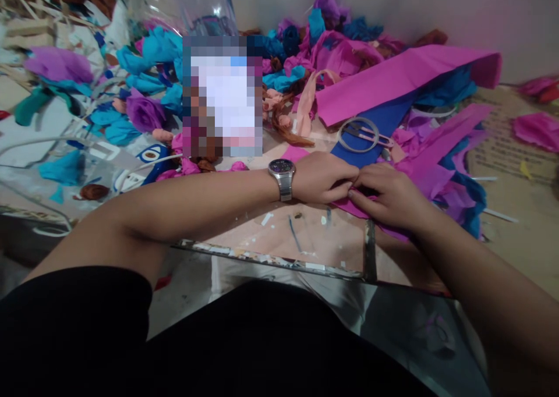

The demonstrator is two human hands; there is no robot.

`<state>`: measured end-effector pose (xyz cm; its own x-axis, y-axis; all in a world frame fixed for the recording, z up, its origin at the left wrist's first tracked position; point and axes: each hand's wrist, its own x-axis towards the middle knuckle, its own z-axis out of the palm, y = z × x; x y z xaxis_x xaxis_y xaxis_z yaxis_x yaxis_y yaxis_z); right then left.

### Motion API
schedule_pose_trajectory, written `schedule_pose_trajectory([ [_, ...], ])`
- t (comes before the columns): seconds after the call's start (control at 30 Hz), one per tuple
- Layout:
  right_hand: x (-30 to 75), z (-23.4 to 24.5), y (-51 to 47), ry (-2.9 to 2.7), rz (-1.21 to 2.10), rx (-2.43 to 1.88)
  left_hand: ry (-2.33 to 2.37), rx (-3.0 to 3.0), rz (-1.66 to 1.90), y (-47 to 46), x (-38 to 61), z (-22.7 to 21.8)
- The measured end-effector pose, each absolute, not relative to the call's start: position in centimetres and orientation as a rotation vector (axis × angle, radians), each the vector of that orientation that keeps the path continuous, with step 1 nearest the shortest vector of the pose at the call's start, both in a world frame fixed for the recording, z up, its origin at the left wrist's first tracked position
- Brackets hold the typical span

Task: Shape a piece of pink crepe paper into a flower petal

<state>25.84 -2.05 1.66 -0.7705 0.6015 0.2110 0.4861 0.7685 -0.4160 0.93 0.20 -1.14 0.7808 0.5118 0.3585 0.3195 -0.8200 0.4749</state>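
My left hand [323, 177], with a watch [282, 173] on its wrist, meets my right hand [388, 194] near the table's front edge. Fingertips of both are pinched together over a piece of magenta crepe paper [353, 207], which shows just below them; the exact grip is partly hidden. Beneath and beyond the hands lies dark blue paper [395, 114]. On it rests a pale ring-shaped coil [346, 142] with a slim metal tool through it, its kind unclear. A long folded magenta crepe sheet [406, 80] stretches over the blue paper.
Crumpled purple and pink crepe pieces [449, 181] lie right of my hands, beside cardboard [506, 129]. Blue and purple paper flowers [146, 110] heap up at left, among a white cable [159, 157] and scraps. A pixelated screen [231, 94] stands behind my left forearm.
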Motion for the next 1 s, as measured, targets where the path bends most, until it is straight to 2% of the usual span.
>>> schedule_pose_trajectory([
  [1.0, 25.91, 1.71, -2.03, -2.651, 0.502, -0.915, 0.662, 2.61, 0.649, 0.14, 0.94, -1.12],
])
